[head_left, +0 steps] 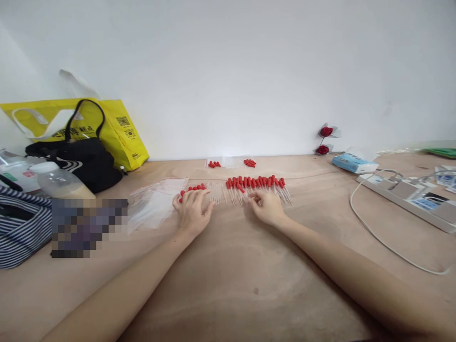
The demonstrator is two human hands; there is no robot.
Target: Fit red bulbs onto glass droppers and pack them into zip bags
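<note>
visibly, left grip (210, 197) is apart by red bulbs (199, 187), right grip (251, 196) unclear by red-topped droppers (264, 181).

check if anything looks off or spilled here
One red bulb sits nearer the camera than its row of red bulbs, breaking the line by the right hand. No spill shows; a pixelated patch hides something.

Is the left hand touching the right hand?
Apart: the head view shows thin clear tubes and brown wooden table between the left hand and right hand.
</note>
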